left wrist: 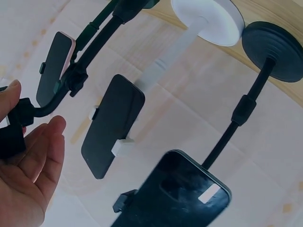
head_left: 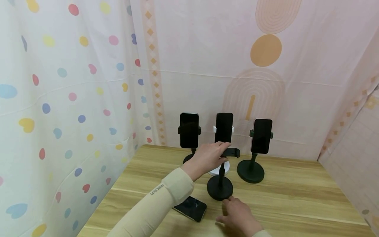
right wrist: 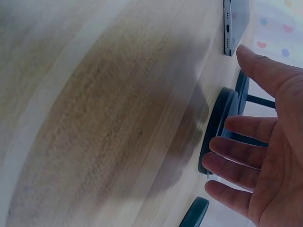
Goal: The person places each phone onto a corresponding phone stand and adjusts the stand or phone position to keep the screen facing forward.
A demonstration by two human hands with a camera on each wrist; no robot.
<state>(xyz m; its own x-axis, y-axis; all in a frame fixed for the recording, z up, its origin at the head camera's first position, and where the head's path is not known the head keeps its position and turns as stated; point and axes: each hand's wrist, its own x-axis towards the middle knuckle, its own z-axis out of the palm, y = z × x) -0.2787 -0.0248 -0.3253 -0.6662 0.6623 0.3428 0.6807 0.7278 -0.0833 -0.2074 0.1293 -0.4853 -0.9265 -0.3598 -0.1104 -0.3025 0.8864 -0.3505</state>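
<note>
An empty black phone stand has its round base (head_left: 219, 188) on the wooden table (head_left: 296, 200) and its clamp (head_left: 232, 152) up top. My left hand (head_left: 223, 148) grips that clamp; in the left wrist view the clamp (left wrist: 12, 135) sits between the thumb and fingers of the left hand (left wrist: 35, 106). My right hand (head_left: 225, 209) lies open on the table just in front of the base. In the right wrist view the right hand (right wrist: 232, 109) has straight fingers beside the base (right wrist: 215, 130). A dark phone (head_left: 190, 208) lies flat under my left forearm.
Three stands with phones line the back: a black one (head_left: 189, 130), a white one (head_left: 224, 127) and a dark green one (head_left: 262, 135). Patterned curtains close in the left side and the back. The table's left edge runs near the dotted curtain (head_left: 59, 115).
</note>
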